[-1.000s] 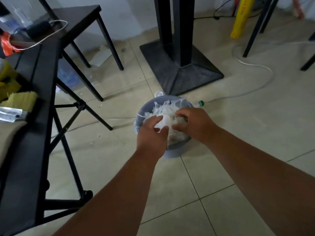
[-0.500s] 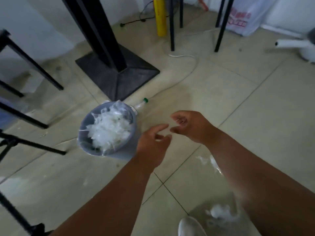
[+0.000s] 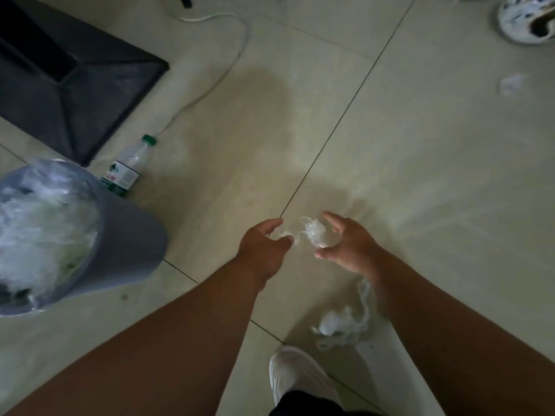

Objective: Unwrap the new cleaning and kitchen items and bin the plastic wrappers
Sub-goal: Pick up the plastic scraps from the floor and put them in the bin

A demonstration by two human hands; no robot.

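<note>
A crumpled clear plastic wrapper (image 3: pixel 314 233) lies on the tiled floor between my two hands. My left hand (image 3: pixel 264 246) reaches it from the left, thumb and forefinger apart around a thin strand. My right hand (image 3: pixel 345 246) cups it from the right with spread fingers. I cannot see either hand gripping it. A grey bin (image 3: pixel 129 244) stands at the left, packed with white plastic wrappers (image 3: pixel 39 235). Two more wrappers lie loose: one (image 3: pixel 339 325) under my right forearm, one (image 3: pixel 513 84) far right.
A plastic bottle with a green cap (image 3: pixel 129 166) lies beside the bin. Behind it sits a dark square table base (image 3: pixel 69 85), with a white cable (image 3: pixel 210 85) curling past. My white shoe (image 3: pixel 297 379) is at the bottom. A round patterned object (image 3: pixel 525 19) sits top right.
My hands left the wrappers in the bin and swung right and down to the loose wrapper on the floor. The view turned right, so the bin now sits at the left edge.
</note>
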